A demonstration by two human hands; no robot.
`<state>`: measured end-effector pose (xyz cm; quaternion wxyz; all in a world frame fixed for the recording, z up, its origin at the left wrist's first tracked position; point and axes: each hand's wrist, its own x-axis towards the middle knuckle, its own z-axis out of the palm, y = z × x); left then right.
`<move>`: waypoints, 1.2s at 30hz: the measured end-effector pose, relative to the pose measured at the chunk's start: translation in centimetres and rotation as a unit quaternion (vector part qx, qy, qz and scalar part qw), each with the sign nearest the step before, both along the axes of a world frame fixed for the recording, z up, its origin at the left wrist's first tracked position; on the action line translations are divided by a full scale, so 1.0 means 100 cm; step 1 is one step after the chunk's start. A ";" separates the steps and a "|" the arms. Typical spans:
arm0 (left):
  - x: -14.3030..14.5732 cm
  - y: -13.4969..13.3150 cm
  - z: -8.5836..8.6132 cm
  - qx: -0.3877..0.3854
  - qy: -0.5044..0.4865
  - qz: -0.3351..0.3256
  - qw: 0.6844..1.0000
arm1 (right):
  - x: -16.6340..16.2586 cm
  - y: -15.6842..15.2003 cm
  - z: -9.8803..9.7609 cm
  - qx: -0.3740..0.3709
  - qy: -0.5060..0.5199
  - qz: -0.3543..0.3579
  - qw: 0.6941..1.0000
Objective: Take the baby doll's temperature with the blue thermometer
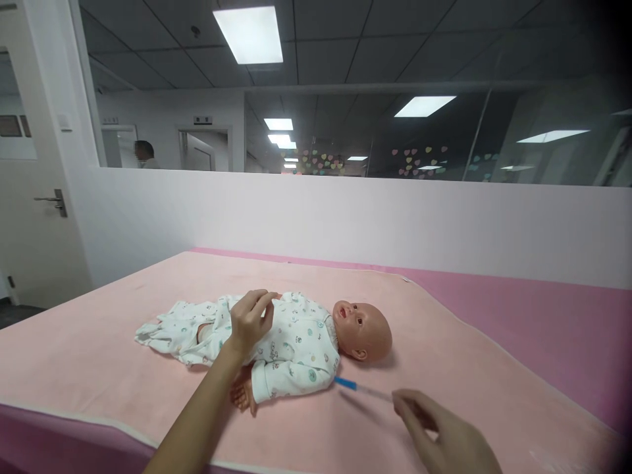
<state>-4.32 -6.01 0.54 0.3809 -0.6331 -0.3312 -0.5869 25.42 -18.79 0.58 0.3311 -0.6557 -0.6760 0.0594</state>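
A baby doll in a white patterned sleepsuit lies on its back on a pink blanket, head to the right. My left hand rests on the doll's belly, its fingers curled loosely on the sleepsuit cloth. My right hand is low at the right, pinching the near end of a thin stick with a blue tip. The blue tip points at the doll's near armpit and lies close to the sleeve.
The blanket covers a darker pink bed against a low white wall with glass above. A white door stands at the left. A person is visible far off behind the glass.
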 end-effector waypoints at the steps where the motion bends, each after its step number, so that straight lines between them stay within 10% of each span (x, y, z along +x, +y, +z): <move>1: 0.002 -0.001 0.000 0.017 0.014 -0.007 1.000 | -0.005 0.005 0.016 0.033 0.027 0.012 0.999; 6: 0.012 -0.006 0.000 0.050 0.010 0.013 0.999 | -0.056 0.066 0.063 0.270 0.204 0.096 0.936; 18: 0.014 -0.002 -0.001 0.016 0.009 -0.023 1.000 | -0.115 0.113 -0.007 0.332 0.250 0.206 0.886; 36: 0.017 -0.002 -0.008 0.014 0.013 -0.032 0.999 | -0.114 0.118 -0.011 0.313 0.307 0.180 0.880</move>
